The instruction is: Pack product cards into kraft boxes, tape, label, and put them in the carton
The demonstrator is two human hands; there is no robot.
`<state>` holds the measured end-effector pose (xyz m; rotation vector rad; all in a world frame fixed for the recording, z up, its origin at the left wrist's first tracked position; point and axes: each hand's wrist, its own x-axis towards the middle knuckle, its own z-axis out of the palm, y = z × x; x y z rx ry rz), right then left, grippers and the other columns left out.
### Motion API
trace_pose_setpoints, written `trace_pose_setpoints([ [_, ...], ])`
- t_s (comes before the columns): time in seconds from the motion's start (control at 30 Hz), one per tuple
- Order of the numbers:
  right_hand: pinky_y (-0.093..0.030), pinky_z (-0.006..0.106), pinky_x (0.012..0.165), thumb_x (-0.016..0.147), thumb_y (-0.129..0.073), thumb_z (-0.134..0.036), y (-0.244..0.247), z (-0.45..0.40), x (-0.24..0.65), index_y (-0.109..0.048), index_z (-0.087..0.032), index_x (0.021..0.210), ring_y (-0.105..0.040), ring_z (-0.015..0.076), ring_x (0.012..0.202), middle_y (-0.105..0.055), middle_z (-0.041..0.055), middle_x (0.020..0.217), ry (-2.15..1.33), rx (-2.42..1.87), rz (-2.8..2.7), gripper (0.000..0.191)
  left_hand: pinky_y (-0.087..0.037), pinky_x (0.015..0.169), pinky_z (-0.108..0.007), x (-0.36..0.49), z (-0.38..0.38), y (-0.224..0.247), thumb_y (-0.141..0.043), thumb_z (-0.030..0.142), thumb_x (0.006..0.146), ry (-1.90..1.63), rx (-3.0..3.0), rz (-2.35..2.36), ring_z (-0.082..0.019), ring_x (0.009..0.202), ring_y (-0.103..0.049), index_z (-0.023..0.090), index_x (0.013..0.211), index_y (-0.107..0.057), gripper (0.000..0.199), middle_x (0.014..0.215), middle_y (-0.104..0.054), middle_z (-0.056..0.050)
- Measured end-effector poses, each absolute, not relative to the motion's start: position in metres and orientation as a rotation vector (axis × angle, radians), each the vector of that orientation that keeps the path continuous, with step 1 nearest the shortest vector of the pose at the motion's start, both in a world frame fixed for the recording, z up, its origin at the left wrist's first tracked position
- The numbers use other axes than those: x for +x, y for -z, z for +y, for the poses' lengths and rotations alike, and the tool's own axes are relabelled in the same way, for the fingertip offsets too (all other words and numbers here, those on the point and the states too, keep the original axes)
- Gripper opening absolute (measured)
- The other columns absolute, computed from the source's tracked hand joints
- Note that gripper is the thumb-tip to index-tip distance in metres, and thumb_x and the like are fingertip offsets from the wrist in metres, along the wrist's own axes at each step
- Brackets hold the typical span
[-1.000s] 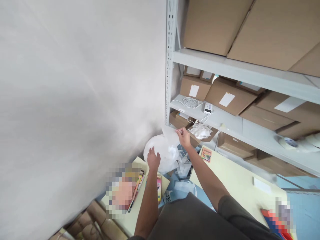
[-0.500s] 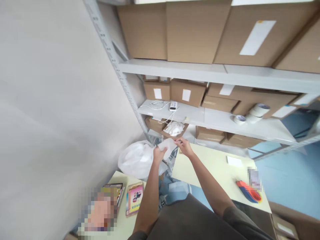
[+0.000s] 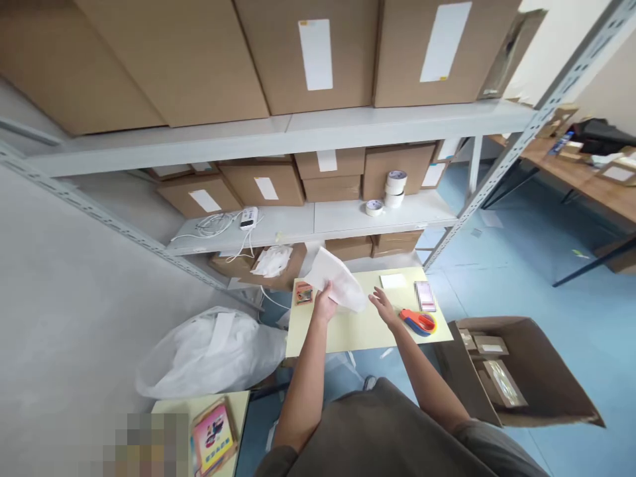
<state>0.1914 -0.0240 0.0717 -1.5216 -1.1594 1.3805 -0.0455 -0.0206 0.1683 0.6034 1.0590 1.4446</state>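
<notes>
My left hand (image 3: 325, 305) is closed on the lower edge of a thin white packing bag (image 3: 338, 278), which it holds tilted above the pale yellow table (image 3: 318, 336). To the right, apart from the bag, my right hand (image 3: 382, 306) has its fingers stretched out and holds nothing. A small orange picture card or box (image 3: 304, 293) lies on the table left of the bag. Nearest my right hand on its other side are a red and blue tape dispenser (image 3: 417, 322), a pinkish package (image 3: 425, 296) and a white slip (image 3: 393, 281).
Grey shelving (image 3: 238, 146) with cardboard boxes (image 3: 325, 59) stands ahead. Tape rolls (image 3: 395, 189) and a power strip (image 3: 249, 218) sit on its middle shelf. A large clear bag of white material (image 3: 213, 351) is at left, books (image 3: 213, 437) below it, an open carton (image 3: 541, 371) at right.
My view has turned to the right. Both hands have moved from above the large clear bag to over the table. My right hand has let go of the white packing bag; my left still holds it.
</notes>
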Motion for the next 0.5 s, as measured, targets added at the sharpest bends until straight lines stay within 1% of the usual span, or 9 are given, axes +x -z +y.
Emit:
trace_pose_setpoints([
  [0.07,-0.055,0.051,0.1,0.083,-0.056,-0.085,-0.058,-0.033,0.209,-0.058,-0.027,0.147,-0.066,0.033,0.125,-0.061,0.0205,0.147,-1.492,-1.577,-1.094,0.086,-0.048,0.117,-0.056,-0.036,-0.017,-0.174,-0.058,0.043,0.103,-1.456,0.608,1.085,-0.032,0.143,-0.055,0.019,0.146,-0.059,0.049,0.139,-0.07,-0.015],
  [0.17,-0.059,0.053,0.088,0.086,-0.031,-0.092,-0.053,-0.035,0.206,-0.065,-0.021,0.136,-0.073,0.0346,0.112,-0.071,0.023,0.13,-1.808,-1.492,-0.933,0.093,-0.049,0.116,-0.058,-0.04,-0.018,-0.175,-0.055,0.045,0.104,-1.514,0.6,1.148,-0.032,0.142,-0.057,0.022,0.144,-0.062,0.046,0.137,-0.072,-0.012],
  [0.23,-0.06,0.052,0.085,0.086,-0.028,-0.093,-0.058,-0.03,0.191,-0.069,-0.019,0.125,-0.075,0.0347,0.107,-0.074,0.0218,0.121,-1.945,-1.299,-0.828,0.093,-0.051,0.115,-0.056,-0.052,-0.024,-0.171,-0.057,0.046,0.103,-1.551,0.593,1.169,-0.031,0.142,-0.057,0.022,0.141,-0.064,0.046,0.136,-0.072,-0.012],
  [0.27,-0.061,0.051,0.085,0.086,-0.033,-0.092,-0.062,-0.026,0.183,-0.07,-0.019,0.12,-0.075,0.0341,0.106,-0.076,0.0207,0.118,-1.953,-1.203,-0.782,0.089,-0.051,0.115,-0.054,-0.06,-0.029,-0.168,-0.058,0.047,0.102,-1.561,0.591,1.182,-0.031,0.141,-0.058,0.021,0.139,-0.065,0.046,0.136,-0.072,-0.012],
  [0.33,-0.061,0.046,0.085,0.082,-0.052,-0.086,-0.068,-0.016,0.169,-0.072,-0.02,0.109,-0.076,0.0319,0.1,-0.078,0.0179,0.111,-1.869,-1.084,-0.71,0.074,-0.053,0.114,-0.05,-0.079,-0.038,-0.16,-0.061,0.05,0.1,-1.572,0.581,1.248,-0.029,0.14,-0.059,0.02,0.137,-0.066,0.047,0.136,-0.072,-0.013],
  [0.4,-0.06,0.042,0.08,0.071,-0.075,-0.073,-0.069,-0.006,0.164,-0.073,-0.02,0.097,-0.075,0.0294,0.088,-0.079,0.0149,0.1,-1.744,-1.076,-0.686,0.059,-0.055,0.112,-0.046,-0.1,-0.047,-0.15,-0.061,0.051,0.099,-1.577,0.567,1.35,-0.028,0.137,-0.062,0.02,0.135,-0.066,0.048,0.135,-0.073,-0.013],
  [0.43,-0.059,0.041,0.076,0.065,-0.082,-0.066,-0.068,-0.001,0.164,-0.073,-0.02,0.091,-0.074,0.0279,0.081,-0.079,0.0132,0.094,-1.691,-1.1,-0.693,0.054,-0.056,0.111,-0.044,-0.11,-0.05,-0.144,-0.061,0.051,0.1,-1.584,0.557,1.393,-0.027,0.137,-0.062,0.021,0.135,-0.066,0.047,0.134,-0.073,-0.013],
  [0.5,-0.057,0.038,0.069,0.058,-0.088,-0.06,-0.066,0.008,0.17,-0.072,-0.019,0.081,-0.07,0.0251,0.072,-0.078,0.0094,0.081,-1.569,-1.187,-0.712,0.05,-0.058,0.108,-0.041,-0.13,-0.055,-0.132,-0.06,0.049,0.101,-1.604,0.507,1.458,-0.026,0.135,-0.064,0.02,0.133,-0.066,0.044,0.134,-0.073,-0.013],
])
